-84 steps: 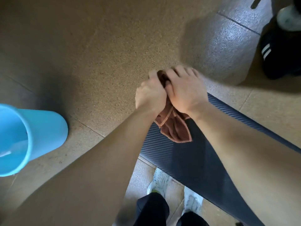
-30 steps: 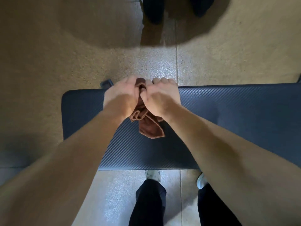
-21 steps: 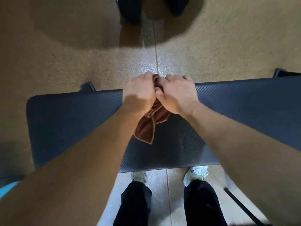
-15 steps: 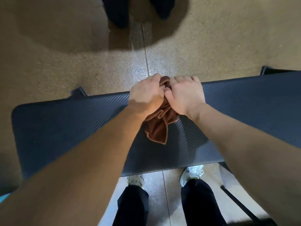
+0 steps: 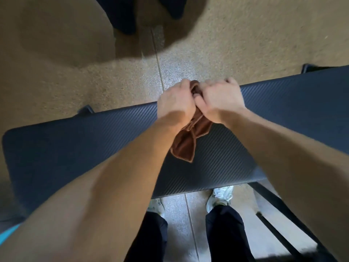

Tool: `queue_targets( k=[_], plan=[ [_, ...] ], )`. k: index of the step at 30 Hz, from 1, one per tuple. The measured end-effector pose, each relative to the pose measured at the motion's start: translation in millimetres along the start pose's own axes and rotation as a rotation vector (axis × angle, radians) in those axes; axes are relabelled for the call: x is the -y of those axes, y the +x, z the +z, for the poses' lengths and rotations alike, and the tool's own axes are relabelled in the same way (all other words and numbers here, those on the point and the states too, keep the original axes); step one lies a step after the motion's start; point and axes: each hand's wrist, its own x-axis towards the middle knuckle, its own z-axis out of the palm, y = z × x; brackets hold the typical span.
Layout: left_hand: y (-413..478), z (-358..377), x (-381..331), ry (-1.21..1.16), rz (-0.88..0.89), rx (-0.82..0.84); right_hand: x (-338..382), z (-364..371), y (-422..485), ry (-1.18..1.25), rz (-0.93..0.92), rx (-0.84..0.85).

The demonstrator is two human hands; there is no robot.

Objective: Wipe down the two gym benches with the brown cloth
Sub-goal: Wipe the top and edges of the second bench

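A dark blue-black padded gym bench (image 5: 75, 148) with a ribbed surface runs across the view from left to right. Both fists are clenched together around the bunched brown cloth (image 5: 186, 142) above the bench's far edge. My left hand (image 5: 174, 103) grips the cloth from the left and my right hand (image 5: 220, 100) grips it from the right. A loose tail of the cloth hangs down toward me over the bench top. Only one bench is in view.
Speckled tan floor lies beyond the bench. Another person's dark shoes (image 5: 122, 14) stand at the top, in a round shadow. My white shoes (image 5: 220, 197) and dark trousers are below the bench's near edge. Black frame bars (image 5: 279, 214) run at the lower right.
Since 2.8 s ago the view swung from the bench's end and a blue bucket to face the bench squarely. Both hands keep gripping the cloth, its tail swinging slightly.
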Motion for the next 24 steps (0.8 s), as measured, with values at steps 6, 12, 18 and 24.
queue_targets(
  k=[6,12,18,24],
  plan=[
    [2.8,3.0,9.1,-0.047,0.178,0.02,-6.2,1.8,-9.3,-0.022,0.071,-0.023],
    [-12.2,-4.3,42.4,0.004,0.141,-0.053,31.5,3.4,-8.3,0.034,-0.005,-0.028],
    [10.3,28.4,-47.5,-0.026,0.052,-0.115,-52.2,4.0,-16.9,-0.033,-0.019,-0.074],
    [29.0,43.2,-113.9,-0.049,0.151,-0.065,-118.8,-0.1,-33.0,-0.041,0.137,-0.068]
  ],
)
